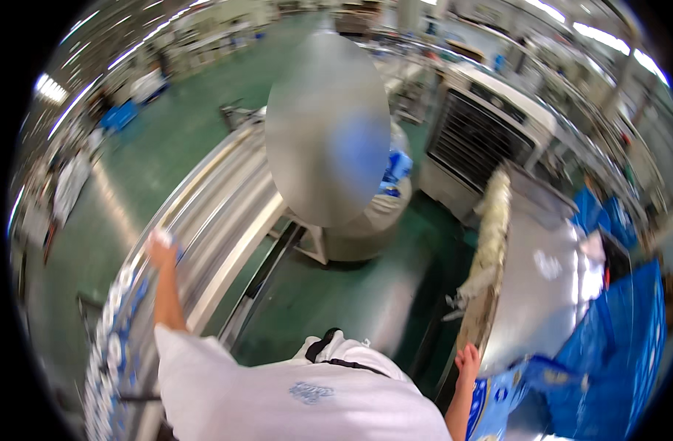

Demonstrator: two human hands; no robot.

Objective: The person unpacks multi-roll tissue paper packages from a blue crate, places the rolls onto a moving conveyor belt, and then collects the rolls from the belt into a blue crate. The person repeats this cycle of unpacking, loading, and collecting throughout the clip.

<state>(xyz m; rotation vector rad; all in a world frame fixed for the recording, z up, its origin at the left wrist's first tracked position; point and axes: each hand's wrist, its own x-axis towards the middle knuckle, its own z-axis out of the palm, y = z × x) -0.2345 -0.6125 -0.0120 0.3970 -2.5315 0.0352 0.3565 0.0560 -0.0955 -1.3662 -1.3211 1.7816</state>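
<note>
The long conveyor (222,195) ran beside the left hand (160,254), and the metal table (531,316) spread beyond the right hand (467,360). A big blue bag (623,345) lay right of the right hand, with blue-and-white packaging (498,397) just beside it, not in any row. Nearer than the left hand, white-and-blue packs (114,345) were already lined up. The right fingers hung part-spread, nothing visible in them; blur hid whether the left ones pinched a small white-and-blue item (164,237).
</note>
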